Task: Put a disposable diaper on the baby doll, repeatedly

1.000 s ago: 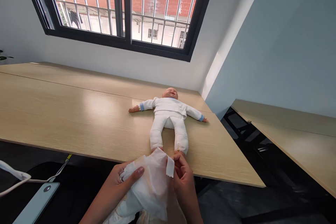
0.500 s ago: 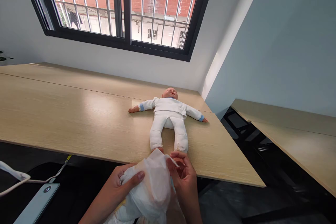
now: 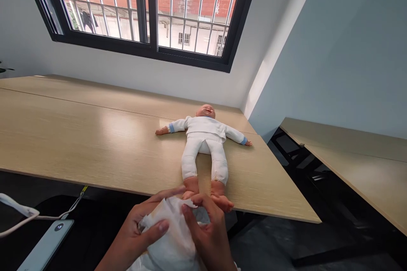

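A crumpled white diaper (image 3: pixel 173 237) is held low in front of me, off the table's near edge. My left hand (image 3: pixel 140 224) grips its left side, thumb on the near face and fingers behind. With thumb and index finger, my right hand (image 3: pixel 206 224) pinches its upper right edge. Just beyond my hands a baby doll (image 3: pixel 205 129) lies face up, arms spread, in a white top and trousers with blue cuffs. Its bare feet (image 3: pixel 219 197) reach the table edge, right behind my fingers. The lower part of the diaper runs out of view.
The doll lies on a long wooden table (image 3: pixel 79 135) beneath a barred window (image 3: pixel 149 46). At lower left a light blue phone (image 3: pixel 47 245) has a white cable (image 3: pixel 19 211) plugged in. Another wooden table (image 3: pixel 349 148) stands to the right across a gap.
My right hand has moved left and down with the diaper's edge, closer to my left hand. The diaper's top has dropped, uncovering the doll's feet.
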`<action>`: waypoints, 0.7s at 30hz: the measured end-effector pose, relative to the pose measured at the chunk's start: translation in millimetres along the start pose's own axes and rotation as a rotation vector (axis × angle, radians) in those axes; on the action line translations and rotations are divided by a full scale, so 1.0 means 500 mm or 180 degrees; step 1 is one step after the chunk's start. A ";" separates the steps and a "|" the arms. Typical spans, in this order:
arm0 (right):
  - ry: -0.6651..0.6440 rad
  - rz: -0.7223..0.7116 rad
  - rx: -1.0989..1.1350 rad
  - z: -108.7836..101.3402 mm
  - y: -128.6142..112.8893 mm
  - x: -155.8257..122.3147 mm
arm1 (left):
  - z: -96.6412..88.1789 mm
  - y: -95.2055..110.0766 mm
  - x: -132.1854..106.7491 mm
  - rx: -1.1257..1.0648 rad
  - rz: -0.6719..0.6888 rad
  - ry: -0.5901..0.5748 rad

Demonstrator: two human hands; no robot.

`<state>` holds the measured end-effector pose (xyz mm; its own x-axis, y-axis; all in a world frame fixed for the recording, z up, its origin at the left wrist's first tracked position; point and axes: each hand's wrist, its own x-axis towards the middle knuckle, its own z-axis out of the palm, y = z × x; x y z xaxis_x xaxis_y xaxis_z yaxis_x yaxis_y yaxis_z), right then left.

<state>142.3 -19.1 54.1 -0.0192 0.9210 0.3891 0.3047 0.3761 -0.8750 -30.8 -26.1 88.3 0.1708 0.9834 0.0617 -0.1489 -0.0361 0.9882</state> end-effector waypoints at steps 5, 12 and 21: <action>0.0056 0.0336 0.0106 0.001 -0.001 0.000 | 0.009 0.005 -0.008 -0.0026 -0.0168 -0.0036; 0.0149 0.0258 0.0152 -0.030 -0.013 -0.003 | -0.005 -0.035 0.022 -0.0186 -0.0249 0.0275; 0.0298 0.0200 0.0228 0.068 -0.004 -0.058 | 0.003 -0.041 0.016 0.0034 0.0056 0.0612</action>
<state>109.9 -43.3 34.6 0.0879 0.9307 0.3552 0.2337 0.3273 -0.9155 -25.1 -17.7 68.9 -0.0211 0.9984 0.0521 -0.1397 -0.0545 0.9887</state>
